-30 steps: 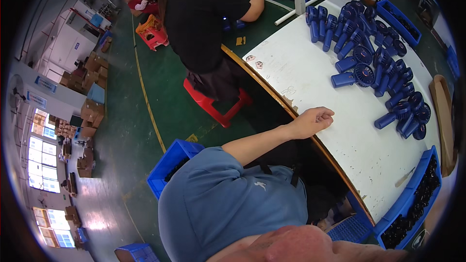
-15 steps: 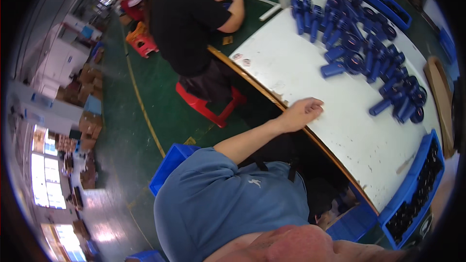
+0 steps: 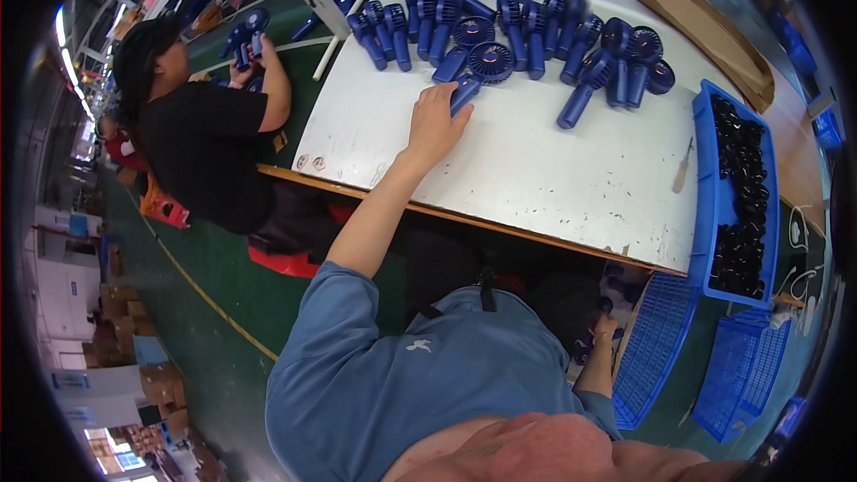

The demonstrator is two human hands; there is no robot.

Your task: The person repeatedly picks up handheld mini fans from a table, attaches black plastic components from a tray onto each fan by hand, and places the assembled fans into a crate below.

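Observation:
At the near edge of the pile of dark blue handheld fans, my left hand [image 3: 435, 128] has its fingers closed on the handle of one handheld fan [image 3: 465, 95]. That fan lies on the white table [image 3: 536, 178], its round grille pointing away from me. Below the table's front edge, at my right side, my right hand [image 3: 605, 330] is low and its fingers look curled. A small dark round thing [image 3: 605, 304] shows just above it; I cannot make out what it is. Several more handheld fans [image 3: 585, 94] lie close together across the far part of the table.
A blue bin [image 3: 705, 205] of black parts stands at the table's right end. Beyond it lies a brown cardboard tray [image 3: 705, 31]. Blue crates [image 3: 656, 348] sit below on the right. At the left, a seated co-worker [image 3: 210, 120] in black holds blue fans.
My left hand has moved from the table's front edge out to the fans and closed on one handle. My right hand has come into view below the table. The view has turned right.

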